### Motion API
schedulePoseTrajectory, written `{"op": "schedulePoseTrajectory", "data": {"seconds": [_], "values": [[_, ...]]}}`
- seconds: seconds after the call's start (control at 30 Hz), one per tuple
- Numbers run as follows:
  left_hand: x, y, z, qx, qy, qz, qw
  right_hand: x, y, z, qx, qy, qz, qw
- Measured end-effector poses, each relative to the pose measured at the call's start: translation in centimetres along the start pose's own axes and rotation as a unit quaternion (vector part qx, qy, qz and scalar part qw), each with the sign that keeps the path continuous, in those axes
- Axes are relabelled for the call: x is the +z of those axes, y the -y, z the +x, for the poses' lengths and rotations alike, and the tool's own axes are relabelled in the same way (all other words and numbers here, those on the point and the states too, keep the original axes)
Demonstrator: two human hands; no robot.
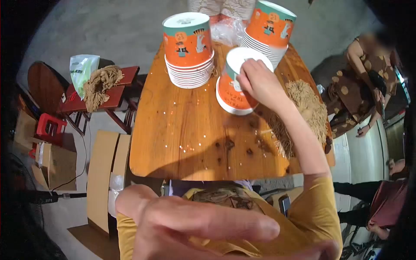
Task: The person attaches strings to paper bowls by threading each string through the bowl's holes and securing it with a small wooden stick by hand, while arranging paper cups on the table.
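Observation:
My right hand (260,82) is closed at the upper right edge of an orange paper bucket (236,93). The bucket stands on the wooden table (186,117) with its wide white rim down and its printed lettering inverted. My left hand (208,223) looms large just below the camera, with a finger stretched out to the right and nothing visible in it. Behind the single bucket stand a left stack of paper buckets (187,47) and a right stack (268,30). A heap of tan twine (305,110) lies beside my right forearm.
Small pale bits dot the tabletop. Crumpled clear plastic (227,32) lies between the stacks. On the left, a red bench (117,93) holds more twine (102,84) and a plastic bag (83,71). Cardboard (102,173) stands near my left side. Two people are at the right.

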State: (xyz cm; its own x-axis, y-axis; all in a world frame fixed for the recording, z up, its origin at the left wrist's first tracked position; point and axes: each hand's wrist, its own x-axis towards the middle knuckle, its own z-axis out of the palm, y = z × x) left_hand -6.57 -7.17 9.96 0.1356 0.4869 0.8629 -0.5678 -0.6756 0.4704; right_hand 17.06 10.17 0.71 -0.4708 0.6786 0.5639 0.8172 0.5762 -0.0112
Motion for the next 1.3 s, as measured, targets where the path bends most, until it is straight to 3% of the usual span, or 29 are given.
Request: {"op": "schedulePoseTrajectory", "data": {"seconds": [0.13,0.37,0.47,0.53,0.57,0.6,0.63,0.7,0.8,0.83,0.9,0.97,1.0,1.03,1.1,1.13,1.17,1.23,1.3], "values": [[0.1,-1.0,0.0,-0.02,0.013,-0.089,0.996,-1.7,-0.2,0.7,-0.017,0.084,-0.003,0.996],[-0.9,-3.8,-0.3,-0.01,0.051,-0.228,0.972,-3.2,0.6,0.3,-0.016,0.049,0.02,0.998],[-1.6,-4.8,-0.7,-0.013,0.063,-0.294,0.953,-4.7,0.9,0.3,0.037,0.025,0.042,0.998],[-1.4,-4.9,-0.8,-0.016,0.072,-0.344,0.936,-4.4,0.9,0.1,-0.033,-0.021,0.021,0.999],[-2.3,-5.9,-0.6,-0.047,0.096,-0.342,0.933,-4.7,1.0,0.0,-0.016,-0.02,0.029,0.999],[-3.1,-8.6,-2.9,-0.136,0.024,-0.315,0.939,-4.7,0.8,0.0,-0.017,-0.024,0.02,0.999],[-2.8,-8.6,-3.3,-0.129,0.026,-0.32,0.938,-4.7,0.6,0.1,-0.021,-0.027,0.01,0.999],[-2.3,-8.4,-3.9,-0.01,0.138,-0.449,0.883,-4.6,0.7,0.1,-0.035,-0.009,0.008,0.999],[-1.6,-7.9,-4.3,0.17,0.299,-0.588,0.732,-5.0,0.2,0.1,-0.01,-0.021,0.004,1.0],[-1.8,-6.8,-4.1,0.169,0.304,-0.582,0.735,-4.7,0.0,0.0,-0.012,-0.012,0.004,1.0],[-2.8,-2.4,-3.7,0.087,0.215,-0.558,0.797,-4.3,-0.3,0.0,-0.009,-0.02,0.015,1.0],[-3.3,0.5,-4.5,-0.026,-0.08,-0.495,0.865,-4.8,-0.1,0.3,-0.011,-0.037,0.015,0.999],[-6.2,4.4,-5.4,-0.138,-0.202,-0.355,0.902,-4.9,0.0,0.2,-0.012,-0.042,0.019,0.999],[-5.9,7.5,-3.6,-0.235,-0.301,-0.214,0.899,-5.0,0.2,0.2,-0.005,-0.05,0.028,0.998],[-9.6,16.7,-7.1,-0.448,-0.293,0.003,0.845,-4.7,0.4,0.4,-0.01,-0.057,0.026,0.998],[-9.6,19.4,-8.1,-0.479,-0.244,0.03,0.843,-4.6,0.4,0.6,-0.017,-0.064,0.02,0.998],[-8.2,20.6,-7.6,-0.502,-0.236,0.012,0.832,-4.7,0.5,0.8,-0.017,-0.067,0.018,0.997],[-6.7,23.5,-8.1,-0.433,-0.244,0.117,0.86,-5.1,0.9,0.7,-0.032,-0.087,0.012,0.996],[-7.9,26.8,-8.8,-0.444,-0.206,0.184,0.852,-7.2,1.5,1.1,-0.038,-0.114,-0.01,0.993]]}}
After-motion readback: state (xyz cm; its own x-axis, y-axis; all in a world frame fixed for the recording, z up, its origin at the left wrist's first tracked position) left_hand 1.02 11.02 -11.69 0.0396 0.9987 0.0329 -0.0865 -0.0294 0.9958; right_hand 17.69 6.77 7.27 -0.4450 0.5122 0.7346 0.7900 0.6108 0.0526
